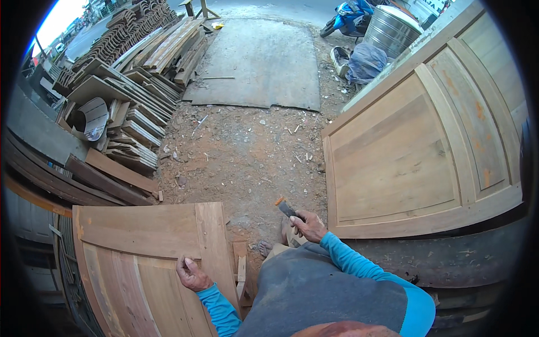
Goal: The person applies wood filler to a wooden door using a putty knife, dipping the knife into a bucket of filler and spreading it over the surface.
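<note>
My right hand [310,226] is closed around a small putty knife [286,208] with a dark, flat blade. Orange paste coats its far end, which points up and to the left, over the ground. My left hand [193,275] rests on a wooden panel door [140,227] at the lower left, fingers bent and a little apart, touching the wood beside a groove. Nothing shows in that hand. Orange patches mark this door's left edge.
Another wooden panel door [393,157] with orange patches leans on the right. Stacked planks [140,123] and roof tiles [126,33] stand at the far left. A grey sheet [258,67] lies ahead on the debris-strewn ground. A metal drum [390,33] and blue motorbike [351,19] stand far right.
</note>
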